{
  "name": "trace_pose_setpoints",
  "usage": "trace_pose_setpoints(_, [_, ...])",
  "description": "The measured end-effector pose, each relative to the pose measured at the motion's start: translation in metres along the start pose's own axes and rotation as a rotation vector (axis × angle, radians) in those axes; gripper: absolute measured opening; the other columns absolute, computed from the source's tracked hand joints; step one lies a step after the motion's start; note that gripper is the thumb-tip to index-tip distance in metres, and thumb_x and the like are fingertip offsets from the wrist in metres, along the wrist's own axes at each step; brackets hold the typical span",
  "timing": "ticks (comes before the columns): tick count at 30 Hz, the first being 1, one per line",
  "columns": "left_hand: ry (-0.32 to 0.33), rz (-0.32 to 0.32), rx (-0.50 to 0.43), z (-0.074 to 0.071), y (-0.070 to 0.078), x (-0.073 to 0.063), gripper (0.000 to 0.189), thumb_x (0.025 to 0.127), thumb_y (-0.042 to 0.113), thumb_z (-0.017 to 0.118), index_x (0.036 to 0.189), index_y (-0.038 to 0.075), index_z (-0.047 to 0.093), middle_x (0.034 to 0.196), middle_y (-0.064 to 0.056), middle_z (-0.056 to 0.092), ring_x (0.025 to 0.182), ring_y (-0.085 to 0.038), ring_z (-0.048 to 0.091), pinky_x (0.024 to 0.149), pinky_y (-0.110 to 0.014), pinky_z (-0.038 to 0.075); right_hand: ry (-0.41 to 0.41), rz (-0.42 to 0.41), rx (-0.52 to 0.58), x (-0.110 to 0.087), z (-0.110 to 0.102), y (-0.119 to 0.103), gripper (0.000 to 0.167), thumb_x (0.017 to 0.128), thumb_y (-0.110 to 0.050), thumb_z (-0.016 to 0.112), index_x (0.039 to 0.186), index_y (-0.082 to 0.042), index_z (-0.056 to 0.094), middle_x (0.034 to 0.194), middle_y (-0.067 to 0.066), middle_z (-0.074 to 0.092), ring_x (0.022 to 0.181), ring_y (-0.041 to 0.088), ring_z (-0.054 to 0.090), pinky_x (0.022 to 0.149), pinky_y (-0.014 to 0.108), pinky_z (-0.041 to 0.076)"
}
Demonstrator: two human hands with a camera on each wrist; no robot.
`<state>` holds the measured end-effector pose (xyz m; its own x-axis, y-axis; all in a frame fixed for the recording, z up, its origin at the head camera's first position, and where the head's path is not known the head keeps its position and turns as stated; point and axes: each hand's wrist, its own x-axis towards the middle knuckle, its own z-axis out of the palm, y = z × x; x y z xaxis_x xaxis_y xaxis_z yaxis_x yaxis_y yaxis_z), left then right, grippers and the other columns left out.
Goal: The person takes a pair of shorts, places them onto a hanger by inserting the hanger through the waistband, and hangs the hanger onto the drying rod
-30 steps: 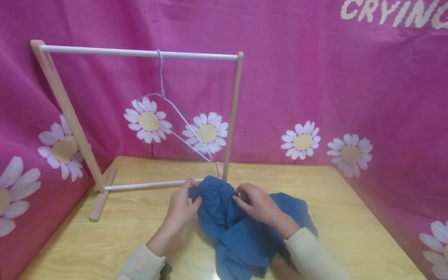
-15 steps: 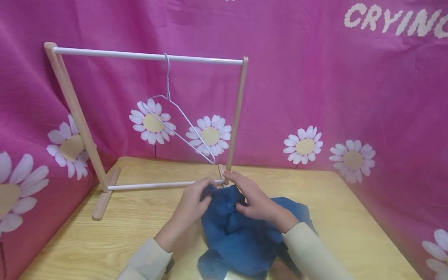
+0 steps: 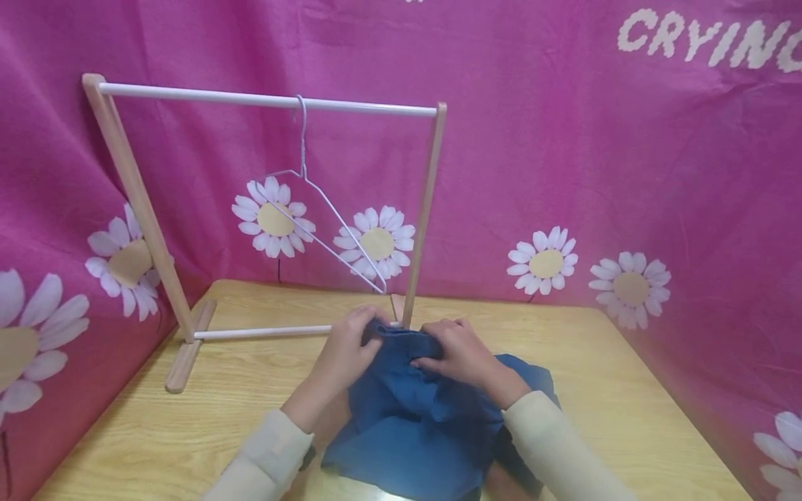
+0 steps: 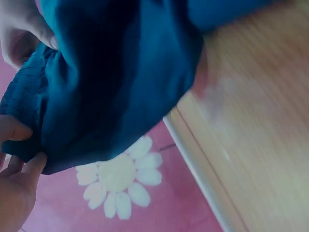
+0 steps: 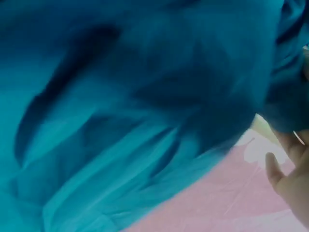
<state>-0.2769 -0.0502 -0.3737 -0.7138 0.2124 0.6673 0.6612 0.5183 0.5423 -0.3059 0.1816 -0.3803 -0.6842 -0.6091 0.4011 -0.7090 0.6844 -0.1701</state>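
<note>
A blue cloth garment [image 3: 416,424] hangs from both hands over the table, its lower part spread in loose folds. Along its top runs a gathered band [image 4: 24,92], like an elastic waist. With thumb and fingers, the left hand [image 3: 341,351] pinches the band's left end. The right hand [image 3: 460,355] grips the right end, thumb toward the camera and fingers behind the cloth. Blue fabric fills most of the right wrist view, where a hand [image 5: 292,179] holds the edge at the right. The garment's full shape is hidden by folds.
Behind the hands stands a wood-and-white rack [image 3: 269,97]. From its top bar a white wire hanger [image 3: 344,229] hangs, turned at an angle. Pink daisy-print cloth [image 3: 532,139] walls in the wooden table [image 3: 626,403] at the back and sides.
The right hand has shifted its hold, from bunched cloth to the band's right end. The band is now drawn straighter between both hands, and the garment hangs more spread. The view has shifted slightly.
</note>
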Motion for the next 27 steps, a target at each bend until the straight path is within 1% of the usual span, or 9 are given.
trace_pose_setpoints(2, [-0.036, -0.004, 0.050, -0.004, -0.001, 0.000, 0.028, 0.082, -0.013, 0.073, 0.103, 0.005, 0.066, 0.104, -0.009, 0.070, 0.101, -0.026, 0.067, 0.094, -0.041, 0.056, 0.017, 0.036, -0.019, -0.001, -0.001, 0.003, 0.036, 0.078, -0.039, 0.089, 0.097, -0.016, 0.069, 0.076, -0.010, 0.062, 0.079, 0.011, 0.054, 0.082, 0.041, 0.040])
trace_pose_setpoints(4, [-0.054, 0.014, 0.104, -0.007, -0.003, 0.000, 0.030, 0.082, -0.011, 0.075, 0.107, 0.004, 0.066, 0.106, -0.010, 0.070, 0.102, -0.026, 0.067, 0.094, -0.041, 0.057, 0.030, 0.055, -0.037, -0.001, -0.003, 0.006, 0.040, 0.076, -0.044, 0.088, 0.096, -0.016, 0.069, 0.072, -0.011, 0.056, 0.076, 0.011, 0.050, 0.081, 0.040, 0.038])
trace_pose_setpoints(9, [-0.061, 0.034, 0.177, -0.009, -0.005, 0.000, 0.038, 0.079, -0.002, 0.084, 0.112, 0.005, 0.067, 0.108, -0.010, 0.071, 0.102, -0.026, 0.068, 0.091, -0.040, 0.058, 0.047, 0.039, -0.042, 0.000, -0.007, 0.007, 0.050, 0.073, -0.047, 0.089, 0.104, -0.013, 0.069, 0.076, -0.007, 0.063, 0.076, 0.011, 0.058, 0.089, 0.044, 0.043])
trace_pose_setpoints(11, [-0.057, 0.029, 0.182, -0.010, -0.005, 0.000, 0.037, 0.078, 0.003, 0.087, 0.109, 0.006, 0.068, 0.106, -0.009, 0.071, 0.101, -0.025, 0.069, 0.090, -0.039, 0.058, 0.076, 0.019, -0.066, 0.002, -0.007, 0.007, 0.049, 0.073, -0.047, 0.089, 0.102, -0.013, 0.068, 0.075, -0.007, 0.064, 0.073, 0.009, 0.059, 0.086, 0.041, 0.044])
trace_pose_setpoints(14, [-0.027, 0.032, 0.173, -0.013, -0.005, 0.002, 0.030, 0.078, 0.007, 0.088, 0.102, 0.008, 0.071, 0.101, -0.007, 0.073, 0.097, -0.024, 0.070, 0.089, -0.039, 0.059, 0.166, -0.018, -0.144, 0.003, -0.007, 0.006, 0.047, 0.071, -0.047, 0.090, 0.092, -0.014, 0.064, 0.067, -0.008, 0.058, 0.063, 0.008, 0.054, 0.074, 0.035, 0.040])
trace_pose_setpoints(16, [0.001, 0.033, 0.161, -0.015, -0.005, 0.004, 0.025, 0.078, 0.007, 0.088, 0.098, 0.008, 0.073, 0.097, -0.007, 0.074, 0.094, -0.024, 0.071, 0.087, -0.039, 0.059, 0.244, -0.048, -0.211, 0.005, -0.008, 0.005, 0.048, 0.070, -0.048, 0.091, 0.085, -0.014, 0.060, 0.064, -0.007, 0.054, 0.059, 0.010, 0.051, 0.069, 0.035, 0.036])
trace_pose_setpoints(19, [0.046, 0.029, 0.137, -0.019, -0.005, 0.007, 0.022, 0.079, 0.005, 0.087, 0.097, 0.007, 0.074, 0.095, -0.006, 0.075, 0.092, -0.023, 0.072, 0.086, -0.038, 0.060, 0.328, -0.072, -0.275, 0.007, -0.013, 0.004, 0.049, 0.067, -0.045, 0.093, 0.082, -0.012, 0.059, 0.068, -0.001, 0.058, 0.065, 0.016, 0.054, 0.067, 0.037, 0.034])
trace_pose_setpoints(23, [0.090, 0.016, 0.115, -0.025, -0.006, 0.010, 0.022, 0.080, 0.005, 0.086, 0.097, 0.008, 0.073, 0.093, -0.005, 0.074, 0.091, -0.022, 0.072, 0.085, -0.037, 0.060, 0.331, -0.043, -0.292, 0.010, -0.019, 0.003, 0.043, 0.068, -0.036, 0.095, 0.086, -0.011, 0.065, 0.080, 0.003, 0.067, 0.078, 0.021, 0.055, 0.070, 0.039, 0.035])
trace_pose_setpoints(27, [0.122, 0.015, 0.109, -0.031, -0.008, 0.012, 0.023, 0.080, 0.006, 0.086, 0.100, 0.008, 0.074, 0.093, -0.006, 0.074, 0.091, -0.023, 0.072, 0.084, -0.038, 0.060, 0.300, -0.005, -0.295, 0.011, -0.025, 0.004, 0.041, 0.069, -0.032, 0.095, 0.091, -0.011, 0.069, 0.083, 0.003, 0.073, 0.084, 0.022, 0.055, 0.075, 0.043, 0.038])
